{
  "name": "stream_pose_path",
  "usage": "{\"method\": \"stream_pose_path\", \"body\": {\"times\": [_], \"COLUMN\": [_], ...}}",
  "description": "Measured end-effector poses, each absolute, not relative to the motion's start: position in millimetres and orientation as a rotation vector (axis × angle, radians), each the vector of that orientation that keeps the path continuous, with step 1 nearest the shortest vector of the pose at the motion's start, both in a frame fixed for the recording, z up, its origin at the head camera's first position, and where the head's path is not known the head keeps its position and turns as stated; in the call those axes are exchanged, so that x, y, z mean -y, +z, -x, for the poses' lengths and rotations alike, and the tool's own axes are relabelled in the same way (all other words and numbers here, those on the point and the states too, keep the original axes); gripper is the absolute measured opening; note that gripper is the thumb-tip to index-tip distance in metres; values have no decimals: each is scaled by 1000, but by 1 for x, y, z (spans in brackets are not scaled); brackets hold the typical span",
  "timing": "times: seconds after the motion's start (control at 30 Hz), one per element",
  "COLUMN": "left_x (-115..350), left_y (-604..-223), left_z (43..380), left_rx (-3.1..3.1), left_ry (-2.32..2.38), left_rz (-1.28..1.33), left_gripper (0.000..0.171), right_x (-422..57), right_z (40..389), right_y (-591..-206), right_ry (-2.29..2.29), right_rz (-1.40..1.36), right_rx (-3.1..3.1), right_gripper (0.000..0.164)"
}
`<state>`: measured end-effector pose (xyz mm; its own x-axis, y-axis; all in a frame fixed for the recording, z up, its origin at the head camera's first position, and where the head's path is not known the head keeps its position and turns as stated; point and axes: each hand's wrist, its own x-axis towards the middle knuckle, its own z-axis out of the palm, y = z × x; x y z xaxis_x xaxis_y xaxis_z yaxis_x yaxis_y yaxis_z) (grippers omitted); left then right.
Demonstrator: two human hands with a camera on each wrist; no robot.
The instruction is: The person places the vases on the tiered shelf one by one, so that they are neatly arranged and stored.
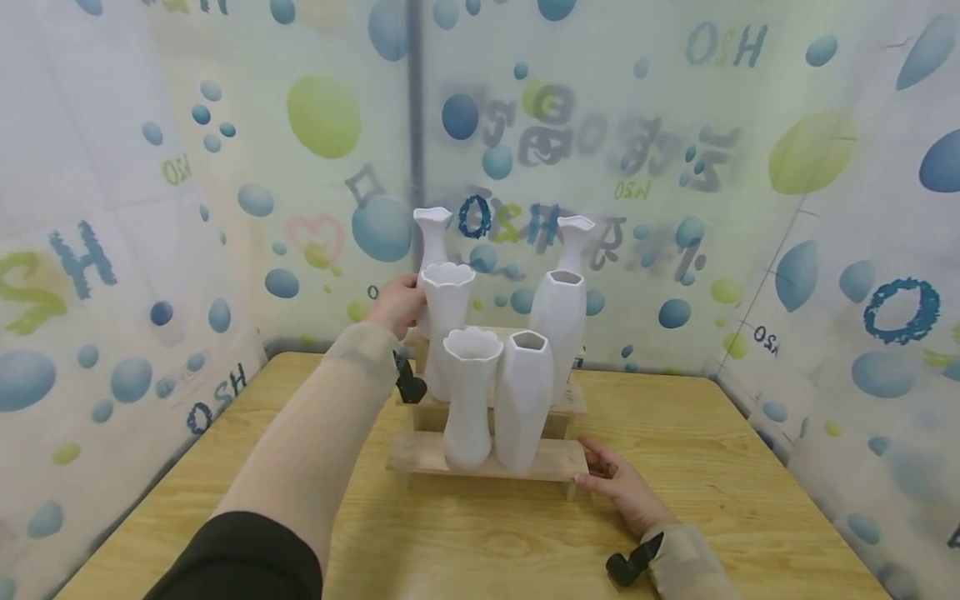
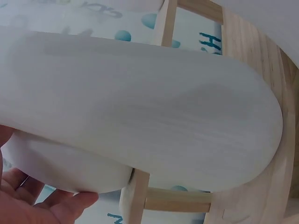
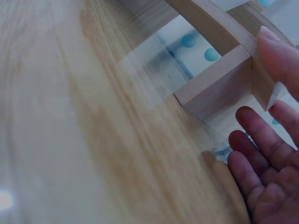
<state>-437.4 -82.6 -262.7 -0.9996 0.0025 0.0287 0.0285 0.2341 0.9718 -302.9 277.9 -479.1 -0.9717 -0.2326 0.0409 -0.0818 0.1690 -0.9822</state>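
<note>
My left hand [image 1: 397, 304] reaches to the back left and grips a white vase [image 1: 432, 236] with a flared rim on the top step of a wooden stand [image 1: 420, 458]. In the left wrist view, fingers curl around its rounded lower body [image 2: 70, 163], partly hidden by a scalloped-rim vase [image 1: 447, 308]. My right hand [image 1: 618, 487] is at the right end of the lowest step, its thumb and index finger pinching the corner. Another scalloped vase [image 1: 468, 400] and a faceted vase [image 1: 522, 408] stand upright on that step.
Behind them on the right stand a taller faceted vase [image 1: 558, 325] and a flared-rim vase [image 1: 575, 237]. The stand sits on a wood-grain table [image 1: 660, 425]. Printed curtains [image 1: 637, 100] enclose the table at the back and sides.
</note>
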Motion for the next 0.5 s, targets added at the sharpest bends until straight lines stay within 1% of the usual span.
{"method": "stream_pose_path", "body": {"times": [0.3, 0.5], "left_x": [78, 78], "left_y": [-263, -262], "left_z": [436, 435], "left_rx": [2475, 2510], "left_ry": [-1912, -1892], "left_rz": [-12, 9], "left_gripper": [40, 44], "right_x": [-277, -278], "right_z": [305, 305], "right_y": [-482, -482], "right_ry": [-1917, -1912], "right_rz": [257, 273], "right_rx": [-2335, -2334], "right_gripper": [73, 73]}}
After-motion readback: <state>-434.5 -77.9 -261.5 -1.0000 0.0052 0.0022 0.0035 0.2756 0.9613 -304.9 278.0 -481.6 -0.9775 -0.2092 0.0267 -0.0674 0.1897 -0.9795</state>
